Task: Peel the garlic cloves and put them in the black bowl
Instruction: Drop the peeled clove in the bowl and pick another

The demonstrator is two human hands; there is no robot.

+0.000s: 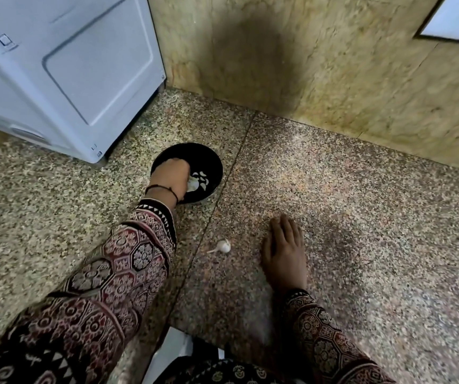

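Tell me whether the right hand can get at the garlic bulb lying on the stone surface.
Probably yes. The right hand rests flat on the stone surface beside the garlic bulb, apart from it, with only bare stone between them and nothing covering the bulb.

I can read no words or numbers here. The white appliance (65, 70) carries a small square mark (2, 40) and tiny stickers (96, 151), too blurred to make out.

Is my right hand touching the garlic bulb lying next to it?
Apart. The head view shows a strip of bare speckled stone surface between the right hand, lying flat, and the garlic bulb.
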